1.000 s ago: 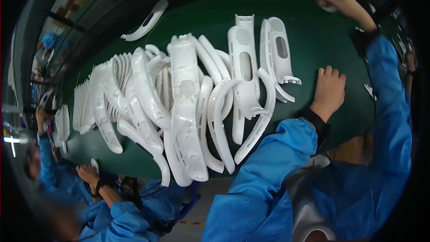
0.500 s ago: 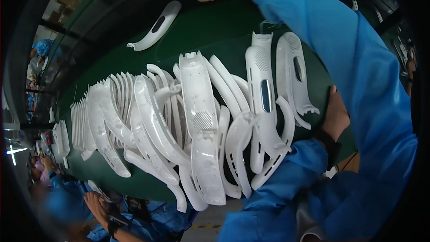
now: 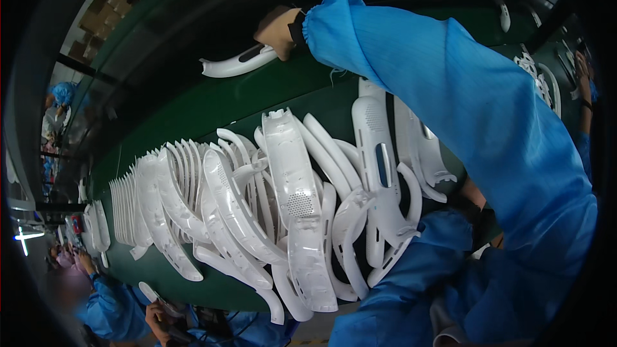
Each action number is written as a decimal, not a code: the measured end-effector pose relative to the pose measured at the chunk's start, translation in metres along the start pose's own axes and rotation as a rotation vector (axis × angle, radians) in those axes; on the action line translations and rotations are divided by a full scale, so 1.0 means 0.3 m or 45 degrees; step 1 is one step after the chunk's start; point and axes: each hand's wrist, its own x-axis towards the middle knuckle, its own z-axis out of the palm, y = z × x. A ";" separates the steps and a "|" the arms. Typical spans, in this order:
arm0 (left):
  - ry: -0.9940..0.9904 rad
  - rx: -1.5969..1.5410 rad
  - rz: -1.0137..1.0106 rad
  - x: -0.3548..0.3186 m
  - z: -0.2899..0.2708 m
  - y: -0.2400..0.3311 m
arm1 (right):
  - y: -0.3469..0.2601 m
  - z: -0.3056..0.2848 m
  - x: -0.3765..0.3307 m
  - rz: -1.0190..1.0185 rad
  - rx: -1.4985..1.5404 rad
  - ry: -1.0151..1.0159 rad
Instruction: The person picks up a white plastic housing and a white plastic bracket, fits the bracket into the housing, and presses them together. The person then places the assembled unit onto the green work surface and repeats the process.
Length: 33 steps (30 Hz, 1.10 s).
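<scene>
My right hand [image 3: 277,31] reaches across to the far side of the green work surface. Its fingers are closed around the right end of a curved white plastic shell [image 3: 226,69] with a dark oval slot. My left hand [image 3: 474,194] is low on the right, partly covered by my right sleeve, and its fingers are hidden. Closest to it are a white perforated shell [image 3: 411,130], half behind the sleeve, and a slotted shell [image 3: 375,122] with a dark oval window. A heap of similar white shells [image 3: 297,202] fills the middle, some with their hollow sides up.
Several thin shells [image 3: 125,209] stand in a tight row at the left of the green surface [image 3: 168,93]. Co-workers in blue sleeves [image 3: 116,305] are at the lower left, and another person's arm [image 3: 583,83] is at the far right. Cardboard boxes [image 3: 106,0] are stacked beyond.
My right hand has moved left and down onto the far shell and closed on its end; that shell now lies flatter. The view has shifted, so the heap appears lower. More of my left hand is covered.
</scene>
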 end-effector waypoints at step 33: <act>0.251 -0.270 0.877 0.527 0.800 1.515 | -0.114 0.555 -1.833 0.574 0.656 0.447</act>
